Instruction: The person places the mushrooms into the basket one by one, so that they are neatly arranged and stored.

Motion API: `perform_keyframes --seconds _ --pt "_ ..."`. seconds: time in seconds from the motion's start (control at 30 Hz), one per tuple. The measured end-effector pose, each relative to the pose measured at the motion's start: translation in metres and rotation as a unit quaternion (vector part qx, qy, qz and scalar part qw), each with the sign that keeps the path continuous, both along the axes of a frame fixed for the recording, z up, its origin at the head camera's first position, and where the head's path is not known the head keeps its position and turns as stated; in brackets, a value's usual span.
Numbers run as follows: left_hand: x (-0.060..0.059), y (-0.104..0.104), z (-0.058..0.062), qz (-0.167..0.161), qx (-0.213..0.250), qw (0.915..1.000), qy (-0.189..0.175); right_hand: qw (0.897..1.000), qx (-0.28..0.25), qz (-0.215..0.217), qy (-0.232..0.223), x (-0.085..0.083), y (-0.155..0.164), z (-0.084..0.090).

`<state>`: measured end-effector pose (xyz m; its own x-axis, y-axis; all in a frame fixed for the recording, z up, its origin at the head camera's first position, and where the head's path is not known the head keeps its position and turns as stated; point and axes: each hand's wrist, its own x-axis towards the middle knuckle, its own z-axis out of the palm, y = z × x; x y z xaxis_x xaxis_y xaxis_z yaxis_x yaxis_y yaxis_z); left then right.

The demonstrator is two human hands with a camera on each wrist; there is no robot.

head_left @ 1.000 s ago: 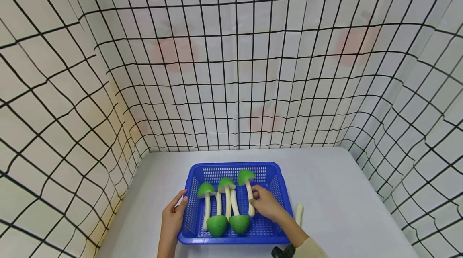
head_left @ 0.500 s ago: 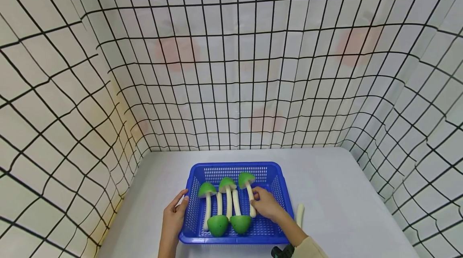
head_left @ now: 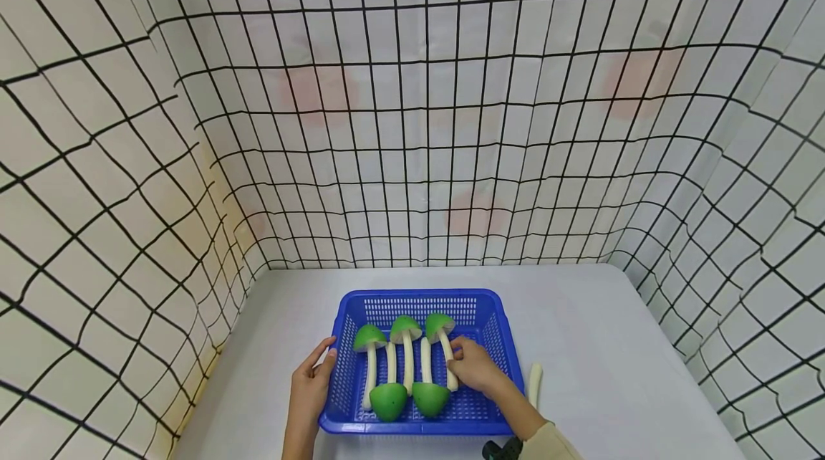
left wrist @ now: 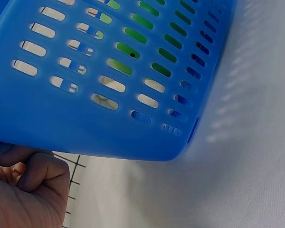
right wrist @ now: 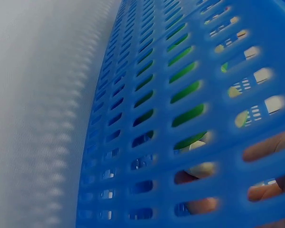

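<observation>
Head view: we note right hand [head_left: 475,367] pinching the rightmost mushroom [head_left: 443,345], now nudged closer to its row; left hand [head_left: 308,390] grips basket [head_left: 419,300] rim.

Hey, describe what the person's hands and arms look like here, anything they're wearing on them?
Both hands are bare: no gloves, and no rings that can be made out. The left hand and its forearm show no sleeve in the head view. The right hand leads into a light beige sleeve cuff at the wrist, and a small black device with a greenish spot sits beside that cuff.
</observation>
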<state>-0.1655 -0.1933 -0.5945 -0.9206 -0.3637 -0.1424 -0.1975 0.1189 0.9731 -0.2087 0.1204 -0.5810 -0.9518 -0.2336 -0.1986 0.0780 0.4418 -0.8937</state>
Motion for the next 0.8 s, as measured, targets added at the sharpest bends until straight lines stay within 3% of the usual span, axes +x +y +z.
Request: perform_keyframes --seconds 0.37,0.6,0.8 --pt "0.0003 0.0 0.002 -0.002 0.008 0.9999 -0.006 0.997 0.074 -0.009 0.026 -0.0024 0.0008 -0.0066" --pt "-0.0003 -0.0002 0.0023 0.002 -0.002 1.0 -0.007 0.999 -0.001 0.032 -0.013 -0.0036 0.0001 -0.0061" --pt "0.0003 0.0005 0.002 0.001 0.0 1.0 -0.008 0.999 0.004 0.051 -0.004 -0.0029 -0.0007 -0.0081"
